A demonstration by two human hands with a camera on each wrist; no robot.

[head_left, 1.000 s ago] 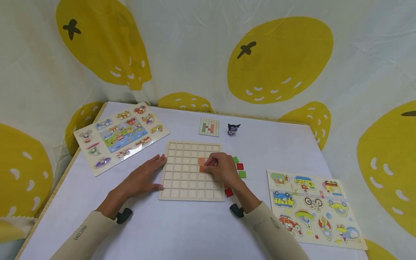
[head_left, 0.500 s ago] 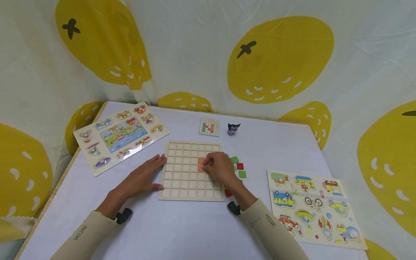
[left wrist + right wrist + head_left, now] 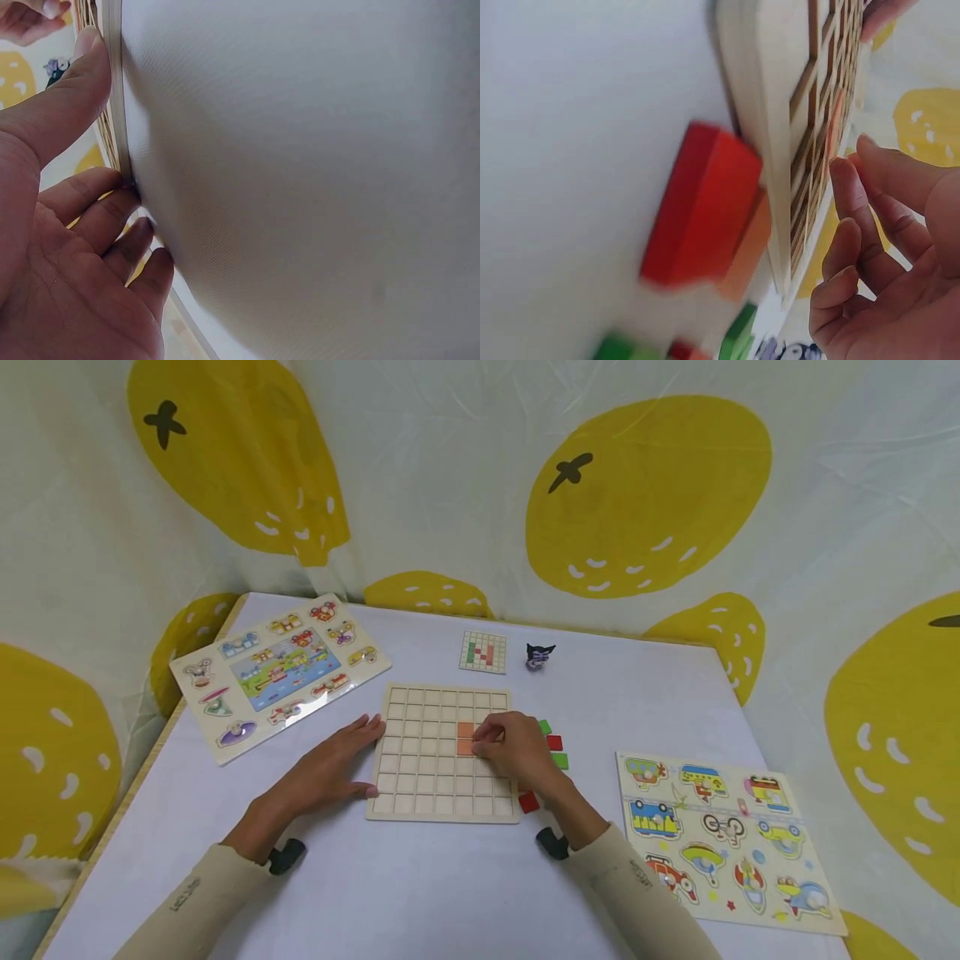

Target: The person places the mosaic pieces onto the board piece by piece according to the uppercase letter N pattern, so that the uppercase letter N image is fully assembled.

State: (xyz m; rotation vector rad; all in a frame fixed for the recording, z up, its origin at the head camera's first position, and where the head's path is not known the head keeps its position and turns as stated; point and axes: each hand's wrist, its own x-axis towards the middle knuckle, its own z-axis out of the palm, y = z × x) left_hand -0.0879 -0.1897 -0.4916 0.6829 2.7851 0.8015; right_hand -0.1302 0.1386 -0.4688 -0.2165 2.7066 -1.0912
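Tiles of orange, the near tile (image 3: 464, 747) and the far tile (image 3: 465, 729), were at the wooden board (image 3: 442, 818), a bit right of its middle, one behind the other. The right hand (image 3: 519, 750) was the closer hand by a lot. The near tile lay just to the left of that hand, right at its fingertips. Thumb and finger came together there, and a bit of orange showed between them in the right wrist view, so the hand seemed to pinch the near tile by its right side. Whether that tile was all the way down in its little box was too hard to see. The left hand (image 3: 330, 772) had its fingers spread and not wrapped around anything; it touched the left edge of the board, well apart from the orange tiles. The near tile was square, so it had no long way and did not point anywhere; its sides ran about even with the lines of the board. Put together, the two orange tiles made a short bar that pointed away from the person. The board looked nearly square too, flat on the worktop (image 3: 420, 885), with a red tile (image 3: 528, 802) just beside its right edge.
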